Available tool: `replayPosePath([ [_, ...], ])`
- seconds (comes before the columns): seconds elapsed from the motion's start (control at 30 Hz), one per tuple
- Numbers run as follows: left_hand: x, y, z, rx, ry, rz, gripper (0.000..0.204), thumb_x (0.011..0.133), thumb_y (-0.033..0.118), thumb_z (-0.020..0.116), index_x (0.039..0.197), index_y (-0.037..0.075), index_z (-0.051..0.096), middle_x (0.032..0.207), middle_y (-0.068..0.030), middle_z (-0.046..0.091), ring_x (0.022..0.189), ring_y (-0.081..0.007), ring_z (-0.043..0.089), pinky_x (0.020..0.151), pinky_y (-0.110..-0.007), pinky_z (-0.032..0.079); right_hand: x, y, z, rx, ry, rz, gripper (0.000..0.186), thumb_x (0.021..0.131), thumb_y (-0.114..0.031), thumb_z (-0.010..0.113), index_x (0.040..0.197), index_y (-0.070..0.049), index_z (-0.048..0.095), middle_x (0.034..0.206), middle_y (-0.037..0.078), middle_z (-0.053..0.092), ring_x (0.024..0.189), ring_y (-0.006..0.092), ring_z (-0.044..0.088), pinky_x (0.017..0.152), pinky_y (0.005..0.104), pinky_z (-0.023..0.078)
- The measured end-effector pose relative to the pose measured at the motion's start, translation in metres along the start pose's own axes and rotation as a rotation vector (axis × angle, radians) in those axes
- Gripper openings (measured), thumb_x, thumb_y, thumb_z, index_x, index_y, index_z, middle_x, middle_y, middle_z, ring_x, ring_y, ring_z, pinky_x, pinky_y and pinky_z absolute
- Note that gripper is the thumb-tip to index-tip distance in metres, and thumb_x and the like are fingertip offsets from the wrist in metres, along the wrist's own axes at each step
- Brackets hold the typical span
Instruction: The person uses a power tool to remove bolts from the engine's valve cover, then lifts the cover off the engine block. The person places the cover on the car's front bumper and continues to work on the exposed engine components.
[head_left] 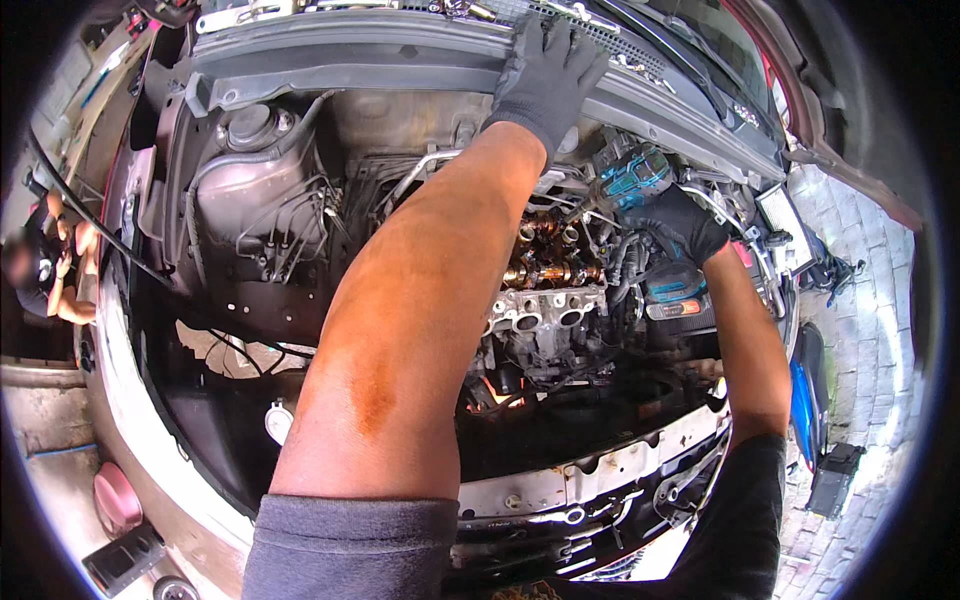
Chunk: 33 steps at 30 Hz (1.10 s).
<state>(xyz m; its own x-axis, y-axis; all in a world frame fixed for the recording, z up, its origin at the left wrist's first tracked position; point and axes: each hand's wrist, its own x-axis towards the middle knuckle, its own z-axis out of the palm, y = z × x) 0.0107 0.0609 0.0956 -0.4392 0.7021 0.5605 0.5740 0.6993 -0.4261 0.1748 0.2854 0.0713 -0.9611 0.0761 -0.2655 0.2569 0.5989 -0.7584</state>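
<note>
My left hand (pixel 547 82), in a dark grey glove, stretches across the engine bay to the cowl panel (pixel 440 52) below the windshield. Its fingers are spread; small metal parts (pixel 640 66) lie on the grille beside them. In a black glove, my right hand (pixel 682 226) is closed around the grip of a teal and black cordless power driver (pixel 637 180). The driver's nose points left, over the opened engine (pixel 553 272), where oily brown camshaft parts show. My left forearm hides part of the engine's left side.
Silver tools (pixel 260 15) lie along the cowl's far edge. A strut tower (pixel 250 125) rises on the left, with bent metal lines beside it. The white front crossmember (pixel 600 470) spans the near side. A person (pixel 55 260) sits at the far left. Paving (pixel 860 330) lies at right.
</note>
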Motion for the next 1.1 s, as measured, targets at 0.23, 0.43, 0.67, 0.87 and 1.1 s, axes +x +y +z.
replayPosePath([
  [0.23, 0.002, -0.006, 0.014, -0.171, 0.035, 0.038, 0.056, 0.102, 0.027, 0.035, 0.156, 0.011, 0.035, 0.161, -0.0123, 0.034, 0.15, -0.04, 0.027, 0.12, -0.068, 0.009, -0.01, -0.046, -0.009, 0.006, 0.008, -0.16, 0.048, 0.08, -0.01, 0.075, 0.127, -0.004, 0.066, 0.117, 0.005, 0.07, 0.106, 0.0181, 0.063, 0.099, 0.0331, 0.048],
  [0.43, -0.001, -0.004, 0.0, -0.042, 0.006, -0.014, 0.073, 0.093, 0.032, 0.06, 0.159, 0.02, 0.03, 0.156, -0.0105, 0.037, 0.145, -0.0393, 0.029, 0.117, -0.069, 0.014, -0.023, -0.051, -0.005, -0.06, 0.091, -0.207, 0.046, 0.081, -0.01, 0.075, 0.126, -0.005, 0.066, 0.12, 0.004, 0.069, 0.107, 0.0167, 0.063, 0.098, 0.0331, 0.048],
  [0.67, -0.002, -0.006, 0.006, -0.05, 0.061, -0.005, 0.068, 0.095, 0.028, 0.057, 0.158, 0.02, 0.032, 0.156, -0.011, 0.038, 0.145, -0.0377, 0.029, 0.117, -0.068, 0.013, 0.006, -0.013, 0.026, 0.039, 0.167, -0.151, 0.05, 0.08, -0.013, 0.078, 0.128, -0.006, 0.063, 0.12, 0.002, 0.068, 0.108, 0.0165, 0.062, 0.099, 0.0335, 0.048],
  [0.87, -0.005, -0.005, 0.001, -0.001, 0.061, 0.009, 0.064, 0.097, 0.024, 0.054, 0.157, 0.018, 0.033, 0.155, -0.0121, 0.039, 0.144, -0.0388, 0.031, 0.116, -0.068, 0.014, 0.026, 0.007, 0.014, -0.334, 0.131, -0.005, 0.054, 0.074, -0.016, 0.081, 0.125, -0.006, 0.064, 0.114, 0.002, 0.069, 0.102, 0.0164, 0.063, 0.093, 0.0328, 0.051],
  [1.1, 0.001, -0.002, 0.016, -0.007, 0.096, -0.002, 0.064, 0.098, 0.024, 0.052, 0.158, 0.018, 0.032, 0.154, -0.0125, 0.04, 0.144, -0.0393, 0.031, 0.115, -0.069, 0.015, 0.019, -0.036, 0.023, -0.103, 0.113, -0.152, 0.051, 0.071, -0.014, 0.08, 0.12, -0.005, 0.066, 0.107, 0.003, 0.07, 0.096, 0.0164, 0.063, 0.087, 0.0328, 0.052],
])
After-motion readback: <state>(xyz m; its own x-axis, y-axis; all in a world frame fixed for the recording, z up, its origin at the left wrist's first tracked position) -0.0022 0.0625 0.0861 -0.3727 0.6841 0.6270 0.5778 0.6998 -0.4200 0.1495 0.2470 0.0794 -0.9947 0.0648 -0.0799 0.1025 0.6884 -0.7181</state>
